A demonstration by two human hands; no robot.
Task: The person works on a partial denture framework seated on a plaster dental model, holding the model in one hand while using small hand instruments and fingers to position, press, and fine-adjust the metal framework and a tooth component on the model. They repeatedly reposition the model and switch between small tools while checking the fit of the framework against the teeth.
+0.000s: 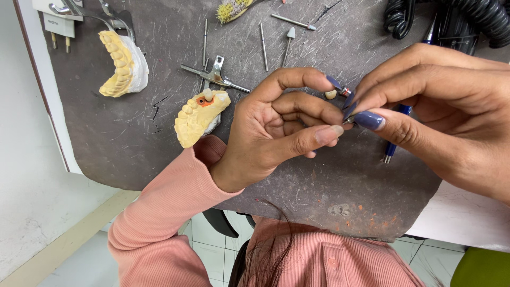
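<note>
My left hand (276, 127), in a pink ribbed sleeve, is raised over a dark scratched work mat (133, 154) with its palm turned up. My right hand (441, 106) reaches in from the right, and the fingertips of both meet on a tiny metal pin (348, 121), pinched between thumbs and forefingers. Just above the fingertips a small pale tooth-like piece (331, 94) and a short metal tip (345, 91) show; whether either is held is unclear. A blue-handled tool (392, 150) lies partly hidden behind my right hand.
Two yellow plaster jaw casts lie on the mat: one on a white base (122, 64) at far left, one with orange wax (199, 117) near my left wrist. Metal burs (263, 45), a hinged metal frame (215, 74), a bristle brush (231, 9) and black coiled cable (478, 18) lie beyond.
</note>
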